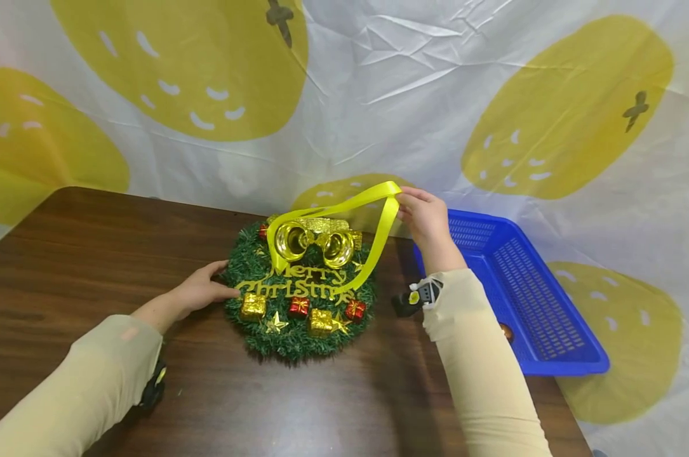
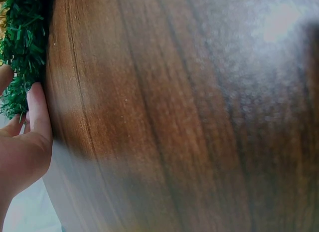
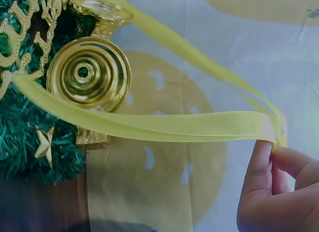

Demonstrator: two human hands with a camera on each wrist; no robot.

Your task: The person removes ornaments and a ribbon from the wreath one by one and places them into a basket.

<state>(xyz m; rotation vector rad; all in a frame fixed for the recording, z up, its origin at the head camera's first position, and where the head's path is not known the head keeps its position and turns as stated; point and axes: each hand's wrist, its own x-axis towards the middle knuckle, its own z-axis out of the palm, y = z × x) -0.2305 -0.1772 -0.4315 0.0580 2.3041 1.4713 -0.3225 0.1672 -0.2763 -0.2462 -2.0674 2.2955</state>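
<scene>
A round green Christmas wreath (image 1: 298,343) lies on the table, with gold "Merry Christmas" lettering (image 1: 298,289), two gold bells (image 1: 338,249), small wrapped gift boxes (image 1: 321,322) and gold stars. My left hand (image 1: 202,289) touches its left edge, fingers fairly straight; the left wrist view shows the fingertips (image 2: 37,105) against the tinsel. Up and to the right, my right hand (image 1: 427,219) pinches the top of a yellow ribbon (image 1: 381,238) between thumb and fingers. This ribbon forms a raised loop over the bells, its lower ends reaching down to the lettering.
A blue plastic basket (image 1: 555,289) stands at the right, under my right forearm, with a small brown shiny item (image 1: 507,331) partly visible inside. The dark wooden table (image 1: 93,247) ends at a white cloth (image 1: 367,108) with yellow printed shapes.
</scene>
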